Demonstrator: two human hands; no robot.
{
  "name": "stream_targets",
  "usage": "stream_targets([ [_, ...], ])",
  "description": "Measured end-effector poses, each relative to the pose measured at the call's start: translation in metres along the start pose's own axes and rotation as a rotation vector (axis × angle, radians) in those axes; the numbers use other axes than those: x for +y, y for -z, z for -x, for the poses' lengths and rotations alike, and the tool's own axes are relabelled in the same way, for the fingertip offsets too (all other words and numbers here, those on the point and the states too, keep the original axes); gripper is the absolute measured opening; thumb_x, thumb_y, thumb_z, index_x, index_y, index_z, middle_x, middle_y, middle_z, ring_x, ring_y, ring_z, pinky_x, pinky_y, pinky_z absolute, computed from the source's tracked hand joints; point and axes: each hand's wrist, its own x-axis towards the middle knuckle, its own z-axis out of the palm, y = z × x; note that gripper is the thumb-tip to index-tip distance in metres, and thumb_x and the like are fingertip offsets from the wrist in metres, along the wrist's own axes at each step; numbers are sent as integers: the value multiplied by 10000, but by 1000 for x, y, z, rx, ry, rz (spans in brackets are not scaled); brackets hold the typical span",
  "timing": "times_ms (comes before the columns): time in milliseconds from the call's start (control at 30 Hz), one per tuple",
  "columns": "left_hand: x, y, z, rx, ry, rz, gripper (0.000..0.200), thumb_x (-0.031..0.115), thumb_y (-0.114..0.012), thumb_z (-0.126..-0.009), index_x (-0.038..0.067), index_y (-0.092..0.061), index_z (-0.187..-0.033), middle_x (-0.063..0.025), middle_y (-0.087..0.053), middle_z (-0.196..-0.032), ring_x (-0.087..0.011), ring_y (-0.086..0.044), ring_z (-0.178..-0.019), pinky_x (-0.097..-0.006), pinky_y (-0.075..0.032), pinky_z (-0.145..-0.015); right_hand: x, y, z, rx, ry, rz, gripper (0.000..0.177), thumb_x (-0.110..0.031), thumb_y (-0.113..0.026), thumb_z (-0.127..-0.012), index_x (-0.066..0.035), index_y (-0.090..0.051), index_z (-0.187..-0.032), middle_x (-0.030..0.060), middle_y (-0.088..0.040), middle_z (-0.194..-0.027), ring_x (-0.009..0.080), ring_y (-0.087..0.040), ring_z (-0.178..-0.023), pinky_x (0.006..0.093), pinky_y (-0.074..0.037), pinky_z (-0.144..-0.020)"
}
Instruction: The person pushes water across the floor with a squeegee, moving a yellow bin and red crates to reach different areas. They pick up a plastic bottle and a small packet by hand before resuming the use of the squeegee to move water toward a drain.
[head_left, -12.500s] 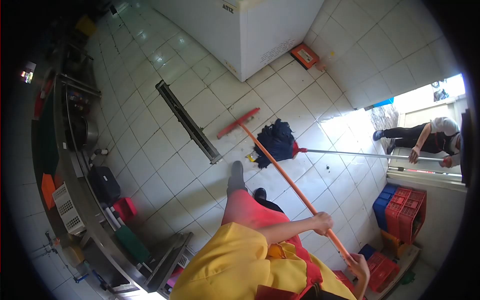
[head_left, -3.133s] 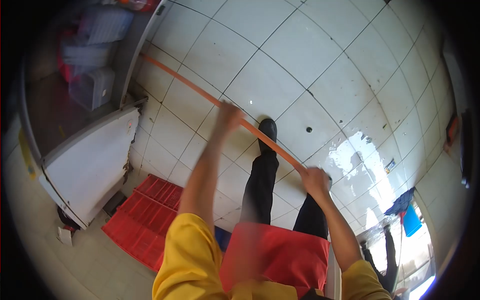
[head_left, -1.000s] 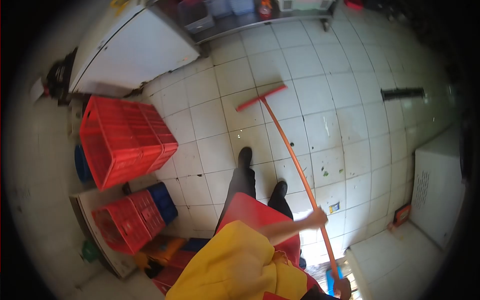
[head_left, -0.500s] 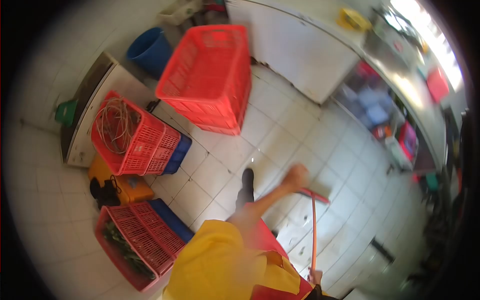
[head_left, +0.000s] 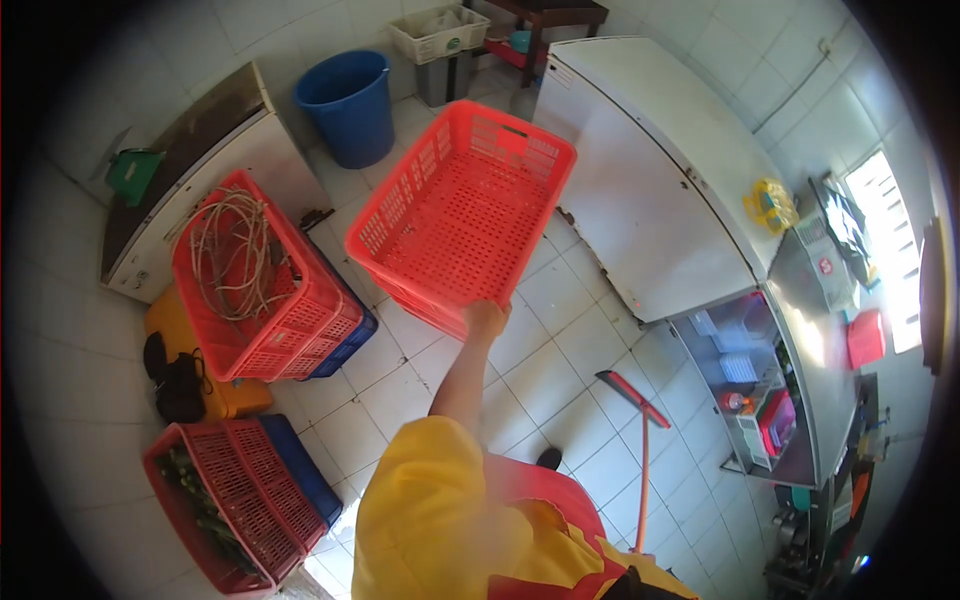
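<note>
My left hand (head_left: 487,318) reaches forward and is closed on the near rim of a red plastic crate (head_left: 470,225). This crate has slotted walls and a perforated bottom, and sits on top of another red one. Low on the right, an orange-handled floor squeegee (head_left: 638,400) rests its red and black head on the tiles. Its pole runs back to my right hand (head_left: 641,551), which is closed around it and mostly hidden by my yellow sleeve.
At left stand red crates holding coiled rope (head_left: 235,255) and green vegetables (head_left: 200,505). A blue bucket (head_left: 347,105) is behind. A white chest freezer (head_left: 640,170) and a metal counter (head_left: 815,400) line the right. Tiled floor (head_left: 540,390) lies between.
My left hand has moved from above the squeegee head to the crate and taken hold of its rim. The view has shifted, and the crate now appears turned and farther right.
</note>
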Motion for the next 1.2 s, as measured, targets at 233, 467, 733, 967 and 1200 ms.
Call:
stream_targets([
  [233,-4,-7,69,-45,98,-93,660,583,-323,-816,40,-651,-632,-150,-611,-618,-288,-618,-658,-423,-476,-586,-165,63,-80,-386,134,-208,335,-237,-643,-718,-24,-474,-523,50,-436,-409,150,-408,-296,306,-287,-270],
  [467,36,-52,203,66,92,-101,538,533,-365,-819,76,-645,-777,-119,-623,-672,-291,-612,-611,-450,-443,-623,-311,80,-236,-589,309,-3,345,-344,-615,-744,-48,-491,-616,55,-461,-478,163,-447,-372,325,-358,-326],
  [733,159,-149,373,111,393,-43,288,404,-547,-758,145,-589,-879,-67,-601,-658,-246,-587,-613,-437,-412,-623,-399,118,-278,-573,589,381,366,-356,-599,-741,-41,-483,-596,51,-461,-486,157,-447,-382,322,-347,-340],
  [967,317,-240,520,169,790,187,289,363,-606,-737,76,-619,-768,-116,-615,-683,-271,-599,-697,-433,-381,-766,-405,110,-304,-690,887,536,376,-359,-576,-751,-6,-515,-636,52,-450,-458,171,-435,-353,334,-330,-328],
  [1200,532,-333,620,251,1138,336,236,321,-562,-790,85,-564,-774,-96,-589,-609,-261,-586,-626,-441,-331,-768,-410,93,-325,-713,738,747,349,-368,-526,-772,-113,-360,-602,-15,-280,-394,121,-270,-302,282,-231,-328],
])
